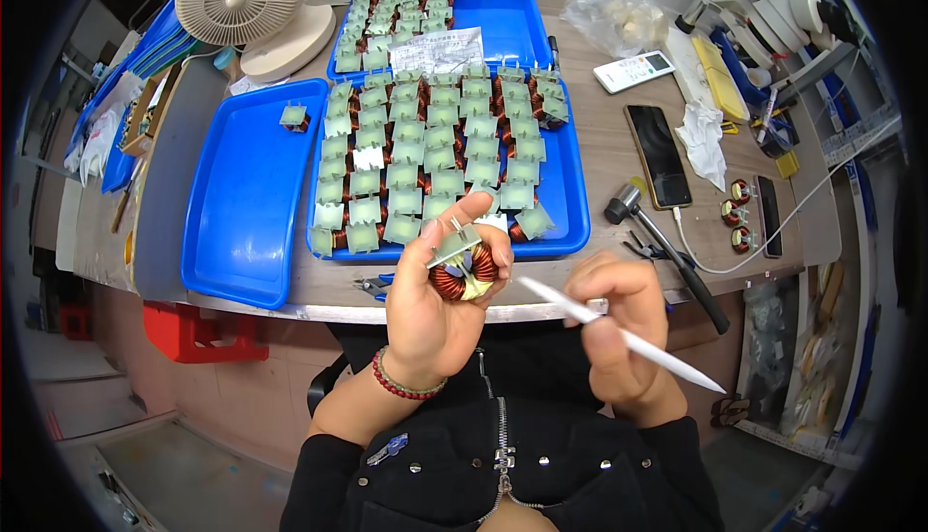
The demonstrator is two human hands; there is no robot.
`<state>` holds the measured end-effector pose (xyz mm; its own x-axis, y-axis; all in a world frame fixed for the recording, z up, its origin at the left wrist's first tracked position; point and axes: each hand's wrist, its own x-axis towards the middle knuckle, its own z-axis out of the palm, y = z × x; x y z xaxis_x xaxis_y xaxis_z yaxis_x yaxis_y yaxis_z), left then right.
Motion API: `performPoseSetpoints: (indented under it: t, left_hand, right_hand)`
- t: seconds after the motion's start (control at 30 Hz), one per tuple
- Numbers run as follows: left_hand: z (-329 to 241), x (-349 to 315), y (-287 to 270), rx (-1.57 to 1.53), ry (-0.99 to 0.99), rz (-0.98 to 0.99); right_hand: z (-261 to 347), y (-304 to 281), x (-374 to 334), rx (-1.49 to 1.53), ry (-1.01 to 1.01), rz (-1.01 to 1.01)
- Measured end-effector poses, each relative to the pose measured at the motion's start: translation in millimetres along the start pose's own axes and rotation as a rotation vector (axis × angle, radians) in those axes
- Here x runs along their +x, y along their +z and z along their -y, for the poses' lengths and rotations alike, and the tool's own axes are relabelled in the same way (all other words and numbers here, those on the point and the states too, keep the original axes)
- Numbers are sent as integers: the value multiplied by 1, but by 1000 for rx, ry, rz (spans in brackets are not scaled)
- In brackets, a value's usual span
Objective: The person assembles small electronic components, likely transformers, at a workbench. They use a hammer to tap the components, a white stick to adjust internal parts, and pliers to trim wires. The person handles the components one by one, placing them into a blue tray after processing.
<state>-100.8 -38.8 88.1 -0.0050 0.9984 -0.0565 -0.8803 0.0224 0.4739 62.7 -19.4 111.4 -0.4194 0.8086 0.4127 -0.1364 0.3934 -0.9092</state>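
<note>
My left hand (418, 334) is closed around a copper-wound toroidal coil (451, 283) above the table's front edge. A pale green plate with pins tops the coil, and a cream patch shows low on its winding. In my right hand (628, 339) is a white stick (680, 367), pinched between thumb and fingers. One pointed end of the stick is directed at the coil, a short gap away from it. Just beyond my left hand, a blue tray (583, 208) holds rows of similar coils, their green plates facing up.
At left, another blue tray (237, 213) contains one coil (295, 117). A farther tray (517, 25) carries more coils and a paper sheet (437, 50). Rightward lie a hammer (677, 257), a phone (657, 155) with a cable, a remote (633, 72) and several loose coils (735, 213). A fan (242, 10) stands back left.
</note>
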Motion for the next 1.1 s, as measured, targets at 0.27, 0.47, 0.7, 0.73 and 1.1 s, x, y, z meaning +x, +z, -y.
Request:
performPoseSetpoints:
  t: [0.27,0.47,0.7,0.73,1.1]
  left_hand:
    - [4,-4,5,88,113,7]
    - [13,-8,9,223,211,-114]
    - [25,-8,13,250,324,-197]
    - [26,-7,13,256,339,-215]
    - [7,10,7,132,170,-139]
  right_hand:
    - [-4,8,3,-213,-156,57]
    - [-2,15,12,-305,-147,76]
    - [-27,32,9,-163,-184,-33]
    - [-30,34,9,-151,-178,-39]
    - [-14,16,11,-207,-170,-126]
